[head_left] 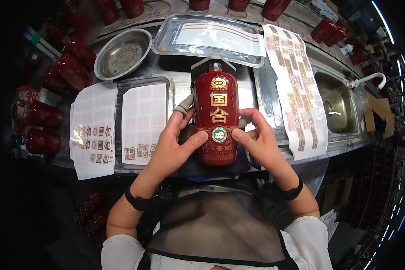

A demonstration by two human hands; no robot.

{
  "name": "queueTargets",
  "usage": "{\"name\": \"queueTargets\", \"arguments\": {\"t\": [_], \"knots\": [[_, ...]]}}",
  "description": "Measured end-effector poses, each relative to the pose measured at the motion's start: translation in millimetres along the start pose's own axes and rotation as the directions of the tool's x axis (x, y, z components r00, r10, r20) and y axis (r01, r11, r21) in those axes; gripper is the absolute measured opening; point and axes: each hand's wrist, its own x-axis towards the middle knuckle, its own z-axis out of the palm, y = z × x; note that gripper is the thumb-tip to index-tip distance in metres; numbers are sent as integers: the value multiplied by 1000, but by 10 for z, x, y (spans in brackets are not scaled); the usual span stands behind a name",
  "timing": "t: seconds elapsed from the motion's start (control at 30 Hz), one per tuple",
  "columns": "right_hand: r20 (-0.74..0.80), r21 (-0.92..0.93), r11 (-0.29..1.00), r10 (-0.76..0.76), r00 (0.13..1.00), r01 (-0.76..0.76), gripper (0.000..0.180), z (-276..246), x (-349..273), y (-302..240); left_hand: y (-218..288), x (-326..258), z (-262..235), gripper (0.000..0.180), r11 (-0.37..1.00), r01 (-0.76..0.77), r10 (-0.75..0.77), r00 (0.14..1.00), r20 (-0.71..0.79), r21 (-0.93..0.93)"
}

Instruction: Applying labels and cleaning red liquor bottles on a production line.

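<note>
We hold the dark red bottle (215,118) with both hands, and it lies on a dark pad at the near edge of the counter (184,67), its neck pointing away from us. Our left hand (175,144) wraps its left flank, thumb laid across the lower front; our right hand (261,141) closes on the right flank, thumb tip just beside the small round sticker (219,134) on the bottle's front. Both thumbs press near that sticker, so the first risk we see is a crooked or creased seal if one thumb pushes harder than the other. The glazed surface looks slick, and we judge that the bottle could roll under uneven pressure.

Left of us lie two label sheets (94,130), partly peeled, one in a shallow metal tray (168,83). A sleeve could brush them and lift the loose stickers. A long label strip (297,90) hangs over the counter toward the sink (335,105); splashes there would spoil it. A steel bowl (122,53) sits beyond, and more red bottles (58,81) crowd the left edge, near enough to be knocked.
</note>
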Motion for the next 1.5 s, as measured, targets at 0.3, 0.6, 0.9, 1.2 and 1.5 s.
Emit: {"name": "queueTargets", "arguments": {"t": [0.3, 0.6, 0.9, 1.2, 1.5], "knots": [[-5, -8, 1000, 21, 1000, -21, 52, -3, 24, 21, 9, 14, 7, 83, 1000, -5, 5, 1000, 3, -6], [4, 9, 1000, 10, 1000, -10, 52, -5, 17, 14, -28, 18, 4, 84, 1000, -24, 24, 1000, 7, -5], [-5, 20, 1000, 8, 1000, -8, 52, -8, 29, 29, -12, 8, 15, 83, 999, 25, -25, 1000, -4, -37], [2, -3, 1000, 15, 1000, -15, 54, -12, 30, 9, 9, 15, 11, 82, 1000, -1, 1, 1000, 11, -24], [9, 48, 998, 29, 1000, -29, 51, 9, 45, 5, 107, 29, 101, 81, 998, -10, 7, 999, -48, -65]]}}
